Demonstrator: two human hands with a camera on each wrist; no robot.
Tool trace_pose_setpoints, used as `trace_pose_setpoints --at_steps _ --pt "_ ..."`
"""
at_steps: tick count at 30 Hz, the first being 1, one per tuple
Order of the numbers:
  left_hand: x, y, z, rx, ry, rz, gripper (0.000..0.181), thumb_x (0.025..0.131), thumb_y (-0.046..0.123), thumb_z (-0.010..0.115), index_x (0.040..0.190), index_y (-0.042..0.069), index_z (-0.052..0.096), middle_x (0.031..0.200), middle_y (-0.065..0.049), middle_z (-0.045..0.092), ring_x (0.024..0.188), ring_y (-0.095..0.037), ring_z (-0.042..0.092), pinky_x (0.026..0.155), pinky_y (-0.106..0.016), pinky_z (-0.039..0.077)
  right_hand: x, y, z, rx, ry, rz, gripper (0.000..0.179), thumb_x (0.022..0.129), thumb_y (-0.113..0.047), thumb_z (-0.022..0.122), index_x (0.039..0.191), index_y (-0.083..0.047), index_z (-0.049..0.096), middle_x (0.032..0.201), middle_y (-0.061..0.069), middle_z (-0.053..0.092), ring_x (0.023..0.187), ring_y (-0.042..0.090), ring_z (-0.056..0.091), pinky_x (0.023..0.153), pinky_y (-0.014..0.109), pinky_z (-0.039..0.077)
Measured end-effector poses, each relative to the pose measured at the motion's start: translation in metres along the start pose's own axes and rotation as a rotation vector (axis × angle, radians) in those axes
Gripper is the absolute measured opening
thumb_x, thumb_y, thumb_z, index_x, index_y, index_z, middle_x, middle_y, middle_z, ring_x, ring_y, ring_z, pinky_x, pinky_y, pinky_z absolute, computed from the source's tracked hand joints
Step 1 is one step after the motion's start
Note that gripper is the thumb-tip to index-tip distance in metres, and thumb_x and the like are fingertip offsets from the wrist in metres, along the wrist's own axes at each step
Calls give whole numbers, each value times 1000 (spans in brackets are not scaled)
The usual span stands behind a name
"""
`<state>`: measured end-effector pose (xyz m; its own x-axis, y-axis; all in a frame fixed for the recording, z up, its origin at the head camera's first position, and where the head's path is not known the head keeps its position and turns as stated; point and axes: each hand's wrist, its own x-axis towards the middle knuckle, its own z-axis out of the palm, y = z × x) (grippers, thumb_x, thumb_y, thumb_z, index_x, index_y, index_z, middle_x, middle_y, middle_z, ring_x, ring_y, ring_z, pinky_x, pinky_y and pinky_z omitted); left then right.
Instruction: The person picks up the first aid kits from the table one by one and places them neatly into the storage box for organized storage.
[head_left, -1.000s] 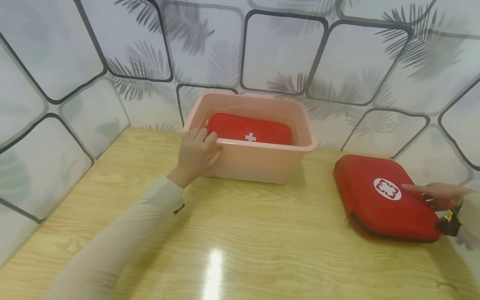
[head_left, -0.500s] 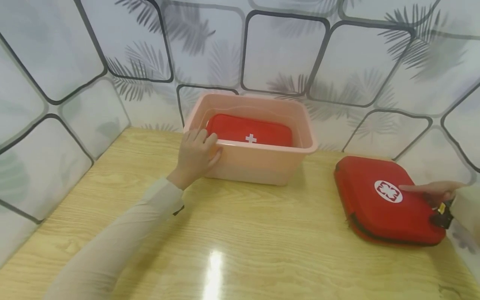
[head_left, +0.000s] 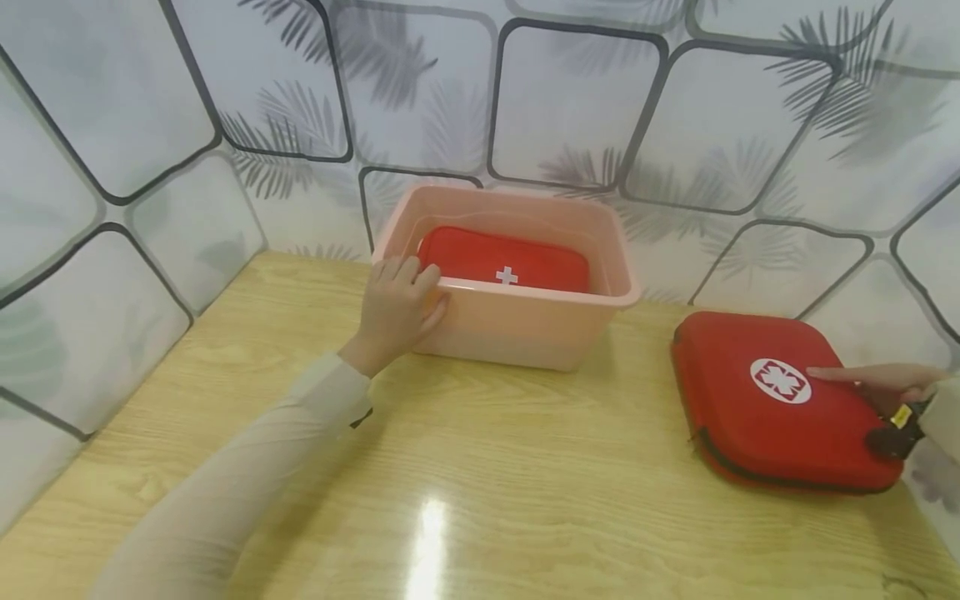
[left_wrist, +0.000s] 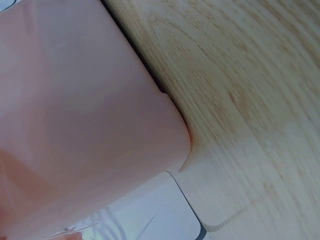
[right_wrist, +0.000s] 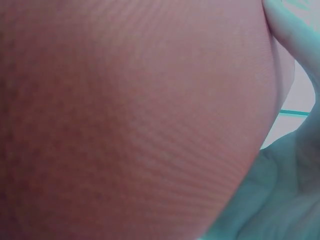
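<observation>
My left hand point(head_left: 396, 308) grips the near-left rim of a pink plastic bin point(head_left: 517, 329), fingers curled over the rim and thumb outside. Inside the bin lies a red first-aid pouch point(head_left: 472, 254) with a white cross. At the right, a red first-aid case point(head_left: 802, 442) with a round white emblem lies on the table. My right hand point(head_left: 892, 379) holds its right side, one digit stretched across the top; the other fingers are mostly hidden. In the right wrist view, the case point(right_wrist: 140, 110) fills most of the picture, with the hand point(right_wrist: 285, 180) wrapped around its edge.
The wood-grain table point(head_left: 540, 483) runs below and between the bin and the case. A patterned wall covering point(head_left: 570, 108) stands close behind the bin and along both sides.
The right side of the case has shifted slightly right, and the right hand's fingers show less than before. The left hand keeps its hold on the bin.
</observation>
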<state>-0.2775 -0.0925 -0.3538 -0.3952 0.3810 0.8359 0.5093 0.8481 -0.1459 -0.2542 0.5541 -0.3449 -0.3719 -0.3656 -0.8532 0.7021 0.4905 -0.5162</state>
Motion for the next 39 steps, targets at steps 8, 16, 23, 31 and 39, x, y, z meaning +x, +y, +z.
trace_pose_setpoints --at_steps 8,16,23,31,39 --pt "1 2 0 -9 -11 -4 21 85 25 58 88 5 52 75 -13 53 70 -29 50 68 -40 39 -12 -9 -1 -38 65 36 50 98 -49 22 112 -16 57 110 0 68 106 19 63 99 40 44" --pt "4 2 0 -12 3 -8 21 85 25 59 88 5 52 75 -13 52 70 -30 50 69 -40 39 -34 -45 8 -234 338 126 85 91 -59 39 132 15 30 104 1 67 99 21 63 94 43 47" --pt "5 1 2 -3 10 4 21 86 25 57 89 5 52 75 -13 52 70 -30 50 69 -41 39 -49 -69 22 -221 401 149 86 89 -58 46 128 17 33 98 2 69 96 22 65 94 45 47" --pt "6 -1 3 -5 18 -4 22 85 26 59 87 5 51 75 -13 52 70 -31 50 69 -41 39 -60 -99 37 -268 461 45 50 90 -46 54 111 0 54 93 -2 70 91 19 67 90 40 51" --pt "7 -1 1 5 17 1 22 86 25 58 88 5 52 75 -13 52 71 -31 50 69 -41 39 -68 -125 64 -548 618 -27 45 86 -41 62 98 2 64 83 0 72 79 21 70 78 37 55"
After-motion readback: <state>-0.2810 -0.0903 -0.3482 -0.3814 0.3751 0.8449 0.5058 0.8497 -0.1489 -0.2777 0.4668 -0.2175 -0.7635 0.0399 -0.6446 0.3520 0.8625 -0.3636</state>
